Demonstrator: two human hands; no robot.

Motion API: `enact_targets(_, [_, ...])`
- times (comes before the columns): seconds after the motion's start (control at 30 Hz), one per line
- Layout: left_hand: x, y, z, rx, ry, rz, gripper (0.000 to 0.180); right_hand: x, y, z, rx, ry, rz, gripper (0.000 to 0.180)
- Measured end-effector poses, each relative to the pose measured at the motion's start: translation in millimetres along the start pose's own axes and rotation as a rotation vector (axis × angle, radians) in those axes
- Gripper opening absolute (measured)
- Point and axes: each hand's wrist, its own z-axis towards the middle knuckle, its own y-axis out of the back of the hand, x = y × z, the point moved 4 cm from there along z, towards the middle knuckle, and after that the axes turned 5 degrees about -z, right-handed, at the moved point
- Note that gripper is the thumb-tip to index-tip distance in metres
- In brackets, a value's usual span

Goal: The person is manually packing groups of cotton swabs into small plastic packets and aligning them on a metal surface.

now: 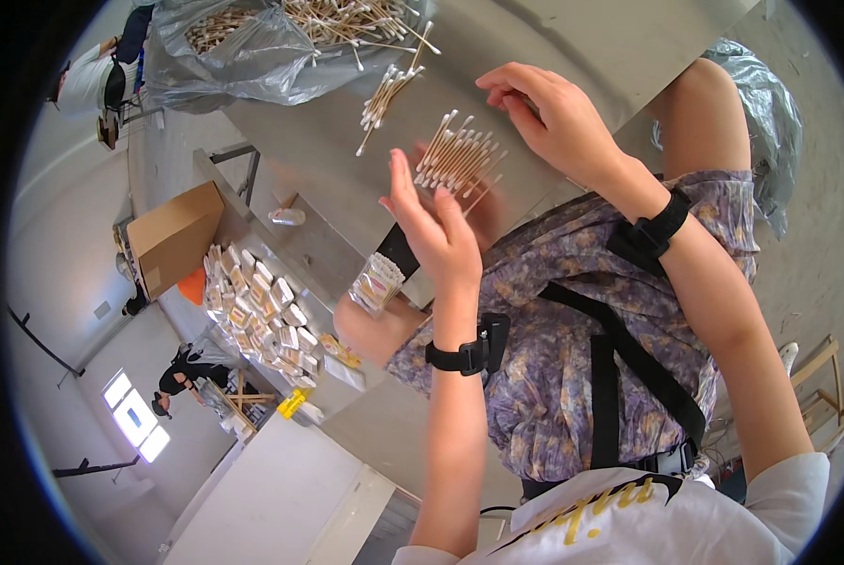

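A small row of cotton swabs lies on the grey tabletop, roughly side by side. My left hand is at the near left edge of this row, its fingers stretched out and the thumb apart. Across the row to the right, my right hand hovers with fingers loosely bent and nothing visible in it. A blurred skin-coloured shape shows behind the row's near end; I cannot make it out. Beyond my left hand lies a loose bunch of swabs. Near my left knee sits a clear pack of swabs.
At the far left, a grey plastic bag holds a heap of loose swabs. Left of my knee, many small packs are piled beside a cardboard box. A yellow item lies near that pile. Other people are in the background at left.
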Motion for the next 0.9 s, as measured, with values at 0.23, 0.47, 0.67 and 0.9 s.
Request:
enact_targets(0.23, [5, 15, 14, -0.117, -0.045, 0.212, 0.025, 4, -3, -1, 0.059, -0.005, -0.021, 0.025])
enact_targets(0.47, [23, 18, 52, -0.028, 0.013, 0.316, 0.014, 4, -2, -1, 0.029, -0.008, -0.022, 0.021])
enact_targets(0.67, [27, 19, 54, 0.083, -0.052, 0.395, 0.013, 1, -2, 0, 0.047, 0.003, -0.054, 0.028])
enact_targets(0.9, [8, 35, 44, -0.148, 0.056, 0.291, 0.016, -2, -1, 2, 0.048, 0.017, -0.059, 0.026])
